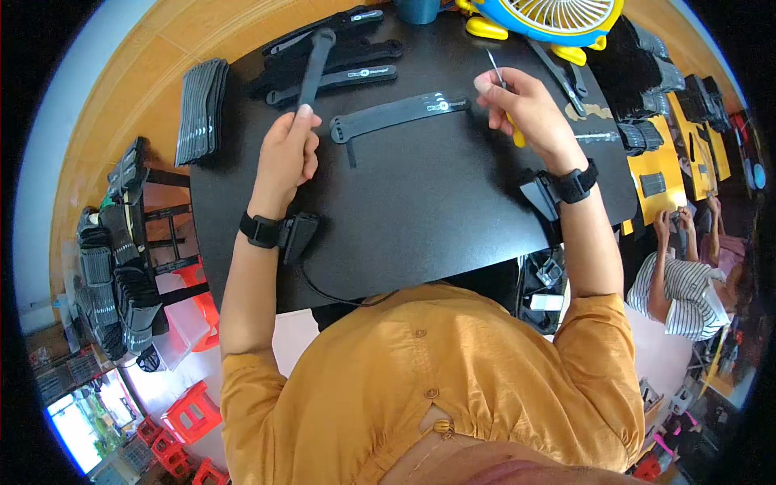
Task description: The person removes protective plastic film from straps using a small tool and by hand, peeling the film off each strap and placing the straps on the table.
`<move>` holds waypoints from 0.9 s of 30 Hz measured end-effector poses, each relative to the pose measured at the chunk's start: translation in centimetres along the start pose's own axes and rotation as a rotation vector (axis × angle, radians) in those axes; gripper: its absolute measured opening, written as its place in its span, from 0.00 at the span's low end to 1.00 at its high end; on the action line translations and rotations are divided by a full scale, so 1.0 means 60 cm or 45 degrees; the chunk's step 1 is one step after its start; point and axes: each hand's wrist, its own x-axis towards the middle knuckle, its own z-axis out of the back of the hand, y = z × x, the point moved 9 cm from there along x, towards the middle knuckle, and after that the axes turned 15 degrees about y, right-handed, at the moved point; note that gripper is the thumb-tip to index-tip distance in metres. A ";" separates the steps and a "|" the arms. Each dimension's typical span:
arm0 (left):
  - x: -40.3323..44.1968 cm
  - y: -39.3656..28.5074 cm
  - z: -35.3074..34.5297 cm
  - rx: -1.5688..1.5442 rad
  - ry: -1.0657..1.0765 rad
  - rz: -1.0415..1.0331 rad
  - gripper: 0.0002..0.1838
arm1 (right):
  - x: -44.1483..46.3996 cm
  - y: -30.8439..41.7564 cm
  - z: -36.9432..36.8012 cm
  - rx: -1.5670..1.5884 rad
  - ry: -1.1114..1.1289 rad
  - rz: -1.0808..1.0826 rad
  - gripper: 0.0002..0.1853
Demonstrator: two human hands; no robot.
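My left hand (284, 160) is closed around the lower end of a dark grey strap (316, 71), whose rounded end points up and away from me. In my right hand (529, 111) is a small pair of thread snips with a yellow handle (516, 135) and thin metal blades (494, 62) that point away from me. Between my hands, a grey strap with a white printed logo (392, 117) lies flat on the black table (404, 206). A short dark strip (352, 154) lies just below its left end.
More straps (339, 83) lie at the far side of the table. A strap stack (201, 111) stands at the left edge. A blue and yellow fan (525, 31) and a dark blue cup (416, 10) are at the back. Co-workers (683, 291) sit at the right, and red stools (192, 411) stand lower left.
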 end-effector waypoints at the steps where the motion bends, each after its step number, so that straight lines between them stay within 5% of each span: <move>1: -0.008 -0.018 -0.007 -0.071 0.027 -0.120 0.19 | -0.004 0.010 -0.006 0.005 -0.001 0.005 0.13; 5: -0.042 -0.087 -0.057 -0.070 0.208 -0.372 0.16 | -0.012 0.096 -0.092 0.206 0.160 0.374 0.15; 9: -0.057 -0.105 -0.138 0.109 0.318 -0.362 0.16 | 0.001 0.137 -0.152 -0.043 0.123 0.377 0.12; 11: -0.057 -0.102 -0.158 0.221 0.409 -0.414 0.17 | 0.008 0.144 -0.164 0.173 0.172 0.421 0.11; 13: -0.055 -0.100 -0.165 -0.011 0.584 -0.440 0.17 | 0.022 0.130 -0.172 0.632 0.343 0.359 0.10; 15: -0.063 -0.078 -0.182 -0.426 0.820 -0.177 0.19 | 0.031 0.119 -0.161 0.624 0.330 0.376 0.10; 19: -0.053 -0.045 -0.176 -0.407 0.981 -0.200 0.19 | 0.039 0.095 -0.162 0.717 0.325 0.368 0.12; 27: -0.017 -0.034 -0.082 -0.970 0.542 -0.447 0.20 | -0.005 0.137 -0.186 -0.383 0.114 0.696 0.10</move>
